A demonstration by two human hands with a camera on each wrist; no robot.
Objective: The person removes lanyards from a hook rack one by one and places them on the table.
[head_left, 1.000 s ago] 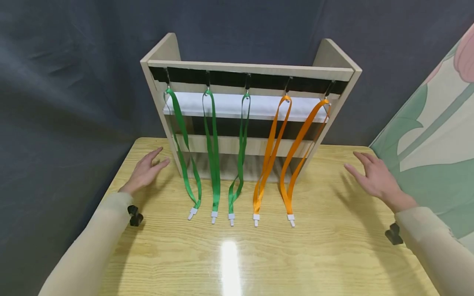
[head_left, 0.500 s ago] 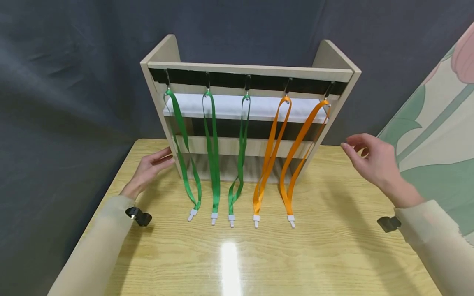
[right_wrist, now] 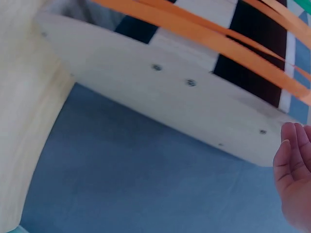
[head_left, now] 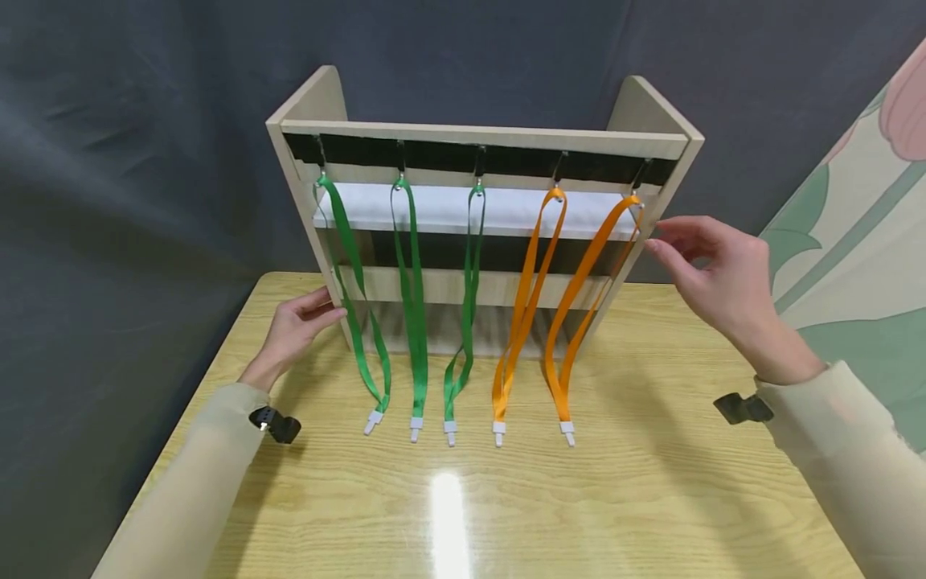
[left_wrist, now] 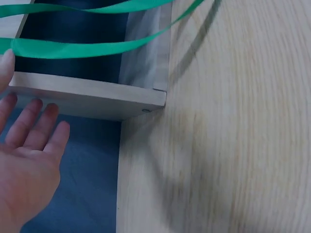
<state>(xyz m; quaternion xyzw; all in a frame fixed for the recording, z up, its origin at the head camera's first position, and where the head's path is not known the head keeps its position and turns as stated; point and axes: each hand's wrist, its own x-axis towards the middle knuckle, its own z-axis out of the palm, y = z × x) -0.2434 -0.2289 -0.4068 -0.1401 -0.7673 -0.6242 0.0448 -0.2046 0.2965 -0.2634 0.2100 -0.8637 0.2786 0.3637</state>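
Observation:
A pale wooden rack (head_left: 481, 137) stands on the table, with lanyards on its row of hooks. Three green lanyards (head_left: 417, 322) hang at the left and two orange lanyards (head_left: 526, 314) at the right, each ending in a white clip. My left hand (head_left: 292, 334) holds the rack's left side panel (left_wrist: 90, 92), thumb at the front edge and fingers along the outer face. My right hand (head_left: 723, 277) is raised beside the right side panel (right_wrist: 160, 92), fingers bent and a gap inside the thumb. Its fingertips are right at the panel's edge, close to the outermost orange lanyard (head_left: 589, 261).
A white shelf (head_left: 441, 209) spans the rack behind the lanyards. The wooden table (head_left: 362, 507) extends in front, with a bright glare strip. Dark cloth (head_left: 145, 161) covers the back and left; a flower-patterned cloth (head_left: 854, 241) hangs at the right.
My left hand has moved right onto the rack's side panel. My right hand has bent its fingers and moved up and left to the right panel. The rack shows slightly further left.

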